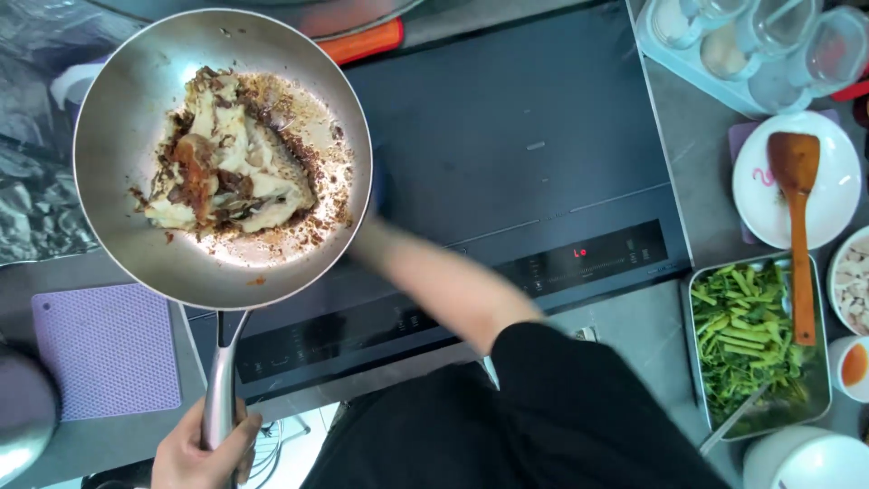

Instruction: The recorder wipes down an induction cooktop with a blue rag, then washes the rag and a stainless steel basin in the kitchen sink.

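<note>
— Gripping what, the left hand [195, 453]?
— It's clamping the pan [118, 154] by its handle, holding it tilted over the cooktop [525, 136].
— And the right hand?
— Reaching under the pan's rim, hidden; can't tell its grip.
— Inside the pan?
— Browned fish [231, 154] is lying there.

wooden spatula [797, 226] on white plate [837, 195] | tray of greens [751, 349] | purple mat [104, 349]

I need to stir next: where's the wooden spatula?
In the head view, far right: the wooden spatula lies from the white plate to the greens tray.
</note>
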